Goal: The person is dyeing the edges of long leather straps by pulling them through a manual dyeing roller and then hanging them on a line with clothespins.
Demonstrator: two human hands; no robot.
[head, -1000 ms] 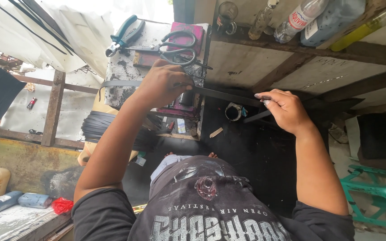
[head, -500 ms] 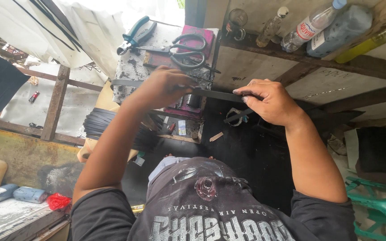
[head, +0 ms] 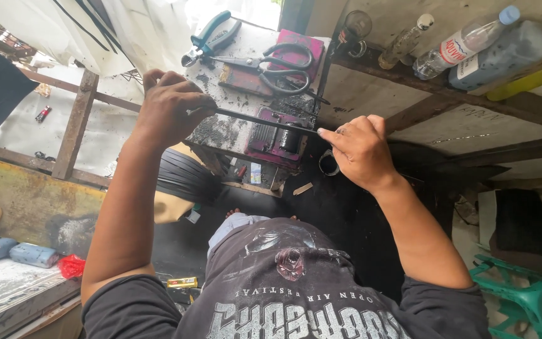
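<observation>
Both my arms reach out, holding a thin rod level.
My left hand is fisted around the rod; my right hand pinches its other end, just before the counter.

right hand: slid left along rod | left hand: seemingly shifted slightly
</observation>
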